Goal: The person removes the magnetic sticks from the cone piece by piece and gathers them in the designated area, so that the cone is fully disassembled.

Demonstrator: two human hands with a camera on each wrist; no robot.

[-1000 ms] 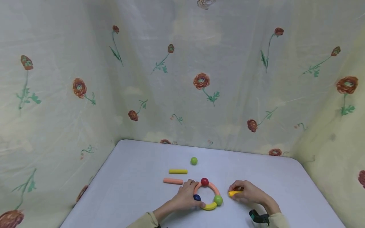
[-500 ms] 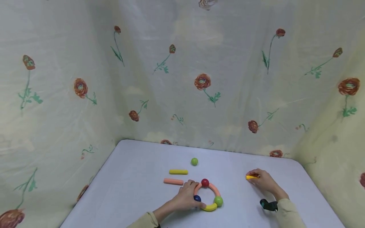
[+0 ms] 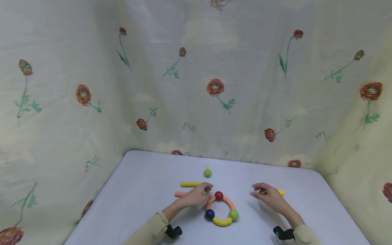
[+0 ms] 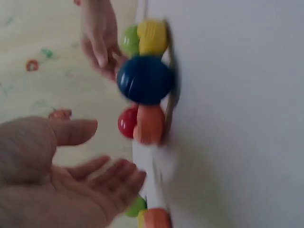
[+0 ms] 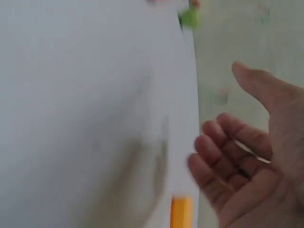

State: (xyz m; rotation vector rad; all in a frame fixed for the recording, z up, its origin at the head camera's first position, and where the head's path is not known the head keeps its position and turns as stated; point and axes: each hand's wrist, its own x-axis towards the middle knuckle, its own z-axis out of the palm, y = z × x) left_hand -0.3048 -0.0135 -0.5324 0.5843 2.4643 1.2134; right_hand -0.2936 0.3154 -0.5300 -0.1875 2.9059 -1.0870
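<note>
My left hand hovers with loose fingers beside a ring of toy pieces and holds nothing. That ring joins a red ball, a dark blue ball and a green ball with two salmon curved pieces and a yellow curved piece. Over the table to the right, my right hand is empty too, its fingers relaxed and the thumb apart in the right wrist view. An orange-yellow stick lies just behind it, partly hidden by the hand in the head view.
Behind my left hand lie a yellow stick and a salmon stick, the latter partly covered by it. A loose green ball sits farther back. Floral cloth surrounds the white table at the back and sides.
My left hand has let go of the ring and lifted away from it. My right hand carried the orange-yellow stick rightward and back, released it on the table, then came back left.
</note>
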